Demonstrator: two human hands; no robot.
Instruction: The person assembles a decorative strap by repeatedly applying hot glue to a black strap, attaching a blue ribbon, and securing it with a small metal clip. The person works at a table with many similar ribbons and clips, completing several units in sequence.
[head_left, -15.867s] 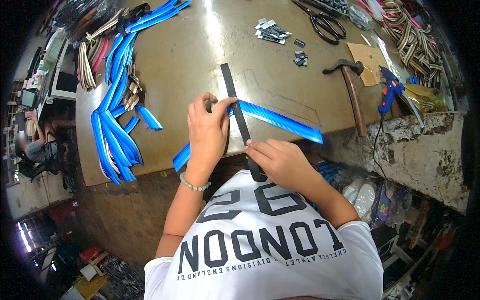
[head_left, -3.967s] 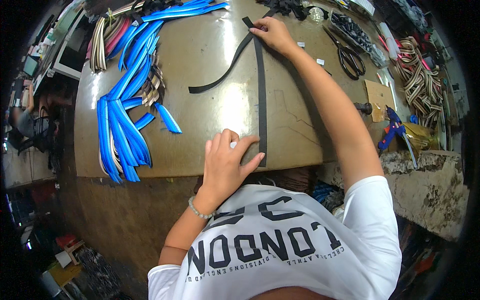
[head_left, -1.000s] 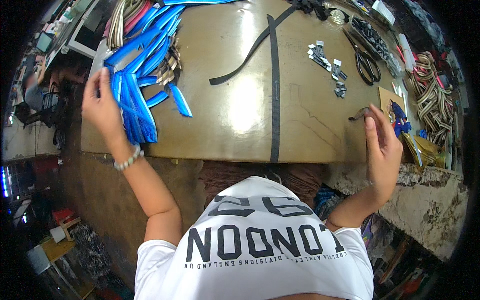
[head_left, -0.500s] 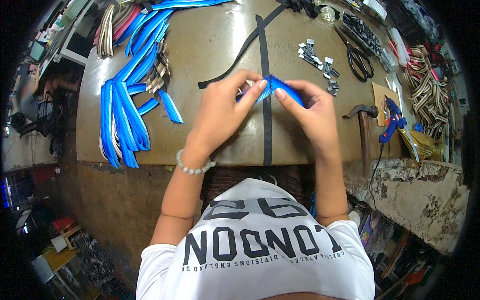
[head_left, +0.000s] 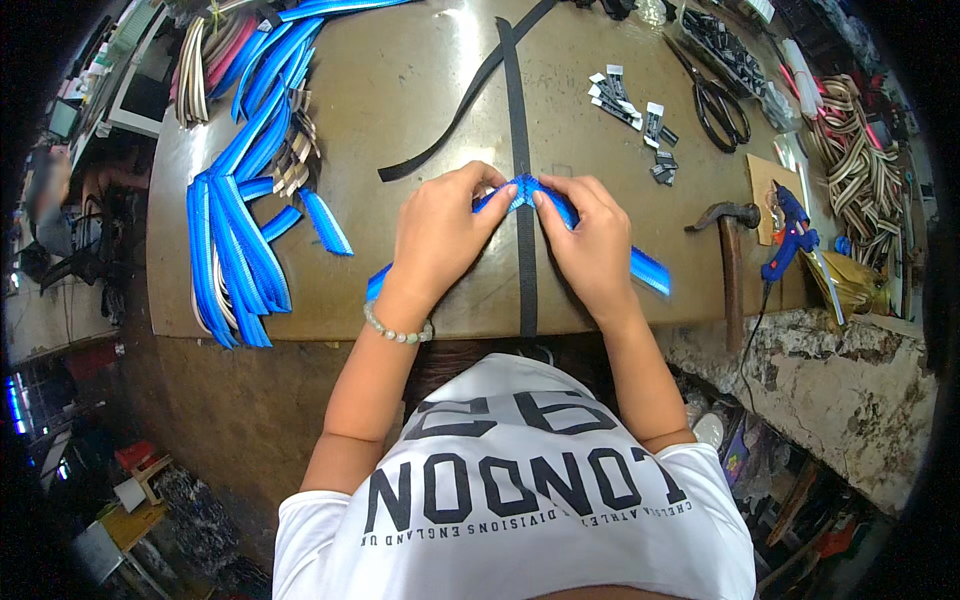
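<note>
My left hand (head_left: 445, 232) and my right hand (head_left: 588, 242) pinch a blue striped webbing strap (head_left: 651, 272) between thumbs and fingers. At the middle, between my thumbs, the strap bends into a peak with a fuzzy edge. One strap end sticks out past my right hand, another past my left wrist. Under the pinched part a black webbing strap (head_left: 527, 280) runs straight up the table from its near edge. A second black strap (head_left: 440, 142) curves off to the left, crossing the first one near its far end.
A bundle of blue straps (head_left: 235, 250) lies on the left of the table (head_left: 330, 300). On the right are small black-and-white labels (head_left: 615, 95), black scissors (head_left: 716, 112), a hammer (head_left: 732, 260), a blue glue gun (head_left: 790, 235) and a heap of striped straps (head_left: 858, 170).
Both hands have come down slightly toward me with the blue strap, close to the tabletop. Its two ends now show beyond my hands. The whole view has shifted a little.
</note>
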